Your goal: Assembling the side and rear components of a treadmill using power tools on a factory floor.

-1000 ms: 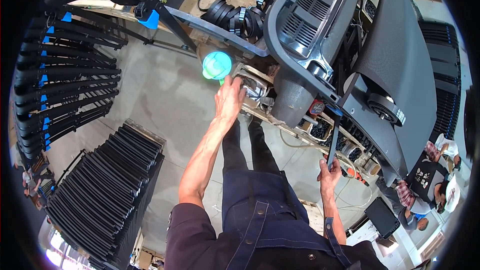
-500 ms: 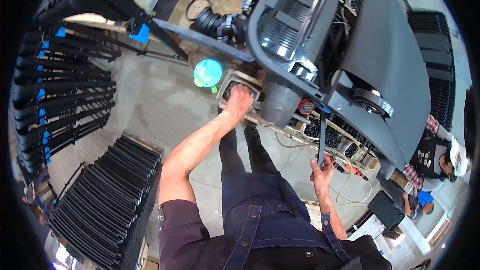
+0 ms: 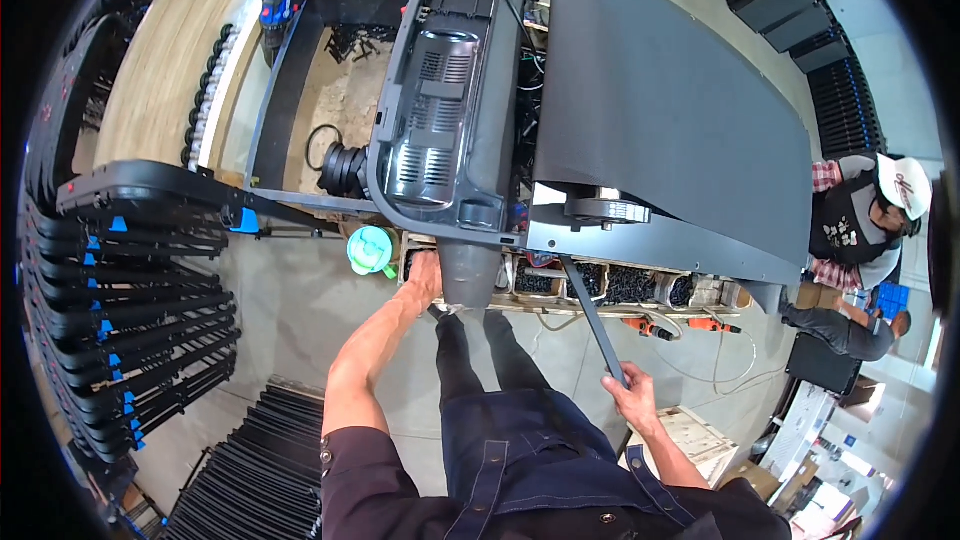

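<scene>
My left hand (image 3: 425, 278) reaches into a small box (image 3: 406, 246) at the bench edge; its fingertips are hidden. Just right of it juts a grey rounded part (image 3: 468, 275). My right hand (image 3: 632, 398) grips the near end of a flat dark metal bar (image 3: 592, 320). The bar's far end meets the side plate (image 3: 690, 258) of a large machine that looks like a treadmill; whether it is fastened there cannot be seen. The machine has a wide dark belt (image 3: 660, 80), a roller pulley (image 3: 610, 208) and a glossy black ribbed panel (image 3: 435, 120).
Trays of small black parts (image 3: 630, 285) line the bench. A green-lidded cup (image 3: 370, 250) stands left of my left hand. Orange-ended power tools (image 3: 712, 325) hang below. A red and blue drill (image 3: 290, 5) lies far left. Black frames (image 3: 150, 330) are stacked left; co-workers (image 3: 860, 210) are at right.
My view has swung, so the machine now appears more upright and farther left. My left hand stays at the box. My right hand still holds the bar, now lower in view.
</scene>
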`<action>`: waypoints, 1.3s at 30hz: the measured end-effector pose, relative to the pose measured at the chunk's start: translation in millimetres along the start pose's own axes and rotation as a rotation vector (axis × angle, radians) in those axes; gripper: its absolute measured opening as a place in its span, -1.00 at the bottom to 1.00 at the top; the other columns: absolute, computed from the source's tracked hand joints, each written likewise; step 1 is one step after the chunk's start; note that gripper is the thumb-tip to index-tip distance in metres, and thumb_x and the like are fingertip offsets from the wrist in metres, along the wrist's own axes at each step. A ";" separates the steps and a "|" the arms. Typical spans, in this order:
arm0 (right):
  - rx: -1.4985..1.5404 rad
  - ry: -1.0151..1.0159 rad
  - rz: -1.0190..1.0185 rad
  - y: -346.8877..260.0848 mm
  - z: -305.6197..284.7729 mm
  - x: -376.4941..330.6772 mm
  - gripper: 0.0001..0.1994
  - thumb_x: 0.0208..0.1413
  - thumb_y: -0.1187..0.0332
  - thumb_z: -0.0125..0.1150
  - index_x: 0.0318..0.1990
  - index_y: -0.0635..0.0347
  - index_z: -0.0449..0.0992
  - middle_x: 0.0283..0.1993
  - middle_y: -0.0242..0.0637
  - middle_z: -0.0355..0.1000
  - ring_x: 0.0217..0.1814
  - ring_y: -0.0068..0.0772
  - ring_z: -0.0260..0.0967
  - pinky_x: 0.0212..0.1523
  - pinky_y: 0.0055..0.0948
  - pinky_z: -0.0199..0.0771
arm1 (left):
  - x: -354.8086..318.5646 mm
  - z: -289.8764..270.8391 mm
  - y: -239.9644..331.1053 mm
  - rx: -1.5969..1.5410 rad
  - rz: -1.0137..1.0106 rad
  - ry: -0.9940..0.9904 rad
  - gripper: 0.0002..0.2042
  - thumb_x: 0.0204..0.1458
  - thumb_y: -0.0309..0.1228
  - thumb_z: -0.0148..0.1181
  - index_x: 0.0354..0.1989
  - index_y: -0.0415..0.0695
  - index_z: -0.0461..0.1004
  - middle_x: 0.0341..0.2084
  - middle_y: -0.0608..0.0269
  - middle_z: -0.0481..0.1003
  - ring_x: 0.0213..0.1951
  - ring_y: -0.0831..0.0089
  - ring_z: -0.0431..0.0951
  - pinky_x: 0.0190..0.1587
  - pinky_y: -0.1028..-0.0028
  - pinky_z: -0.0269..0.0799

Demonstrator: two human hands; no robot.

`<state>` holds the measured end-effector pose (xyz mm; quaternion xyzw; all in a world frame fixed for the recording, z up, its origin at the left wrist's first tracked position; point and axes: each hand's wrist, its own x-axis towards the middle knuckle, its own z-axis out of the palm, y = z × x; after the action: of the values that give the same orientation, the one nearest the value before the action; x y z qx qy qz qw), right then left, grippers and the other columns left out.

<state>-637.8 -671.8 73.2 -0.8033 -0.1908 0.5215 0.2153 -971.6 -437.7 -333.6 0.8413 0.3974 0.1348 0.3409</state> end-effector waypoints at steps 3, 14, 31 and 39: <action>-0.028 -0.046 0.054 4.7 -30.2 -31.7 -0.67 0.13 0.31 0.41 -0.07 0.31 0.50 -0.50 -0.49 0.40 -0.63 -0.71 0.22 -0.63 -0.58 0.23 | 6.8 -95.4 56.2 0.239 -0.010 -0.210 -0.79 -0.09 -0.34 0.22 -0.31 -0.20 0.55 -0.32 -0.10 0.56 -0.31 -0.01 0.60 -0.26 0.12 0.53; -0.560 -0.319 -0.139 27.1 -62.5 -92.0 -0.66 0.17 0.22 0.36 -0.02 0.25 0.50 -0.43 -0.31 0.47 -0.47 -0.54 0.33 -0.42 -0.40 0.41 | -79.4 -197.0 163.4 -1.138 -0.778 0.373 -0.64 0.07 -0.46 0.32 0.02 -0.35 0.48 -0.30 0.13 0.64 -0.32 0.47 0.61 -0.21 0.45 0.55; 0.159 -0.443 -0.546 -226.2 12.3 -66.3 -0.62 0.43 0.19 0.02 0.24 0.24 0.31 -0.45 -0.37 0.35 -0.59 -0.63 0.28 -0.52 -0.59 0.34 | 61.2 -399.3 275.0 -0.935 -0.222 0.228 -0.80 0.20 -0.49 0.20 -0.06 -0.34 0.53 -0.26 0.17 0.63 -0.21 0.50 0.59 -0.04 0.47 0.49; -0.137 -0.411 -0.514 -303.2 -21.7 -23.4 -0.45 0.40 0.08 -0.01 0.41 0.17 0.21 -0.42 -0.33 0.34 -0.54 -0.57 0.22 -0.43 -0.46 0.33 | 103.1 -388.2 263.2 -0.592 -0.326 -0.125 -0.83 0.20 -0.49 0.20 -0.12 -0.35 0.56 -0.36 0.23 0.60 -0.25 0.53 0.57 -0.11 0.48 0.50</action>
<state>-651.7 -434.4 264.0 -0.6197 -0.4611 0.5871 0.2422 -946.2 -297.2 124.9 0.6378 0.4486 0.1361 0.6111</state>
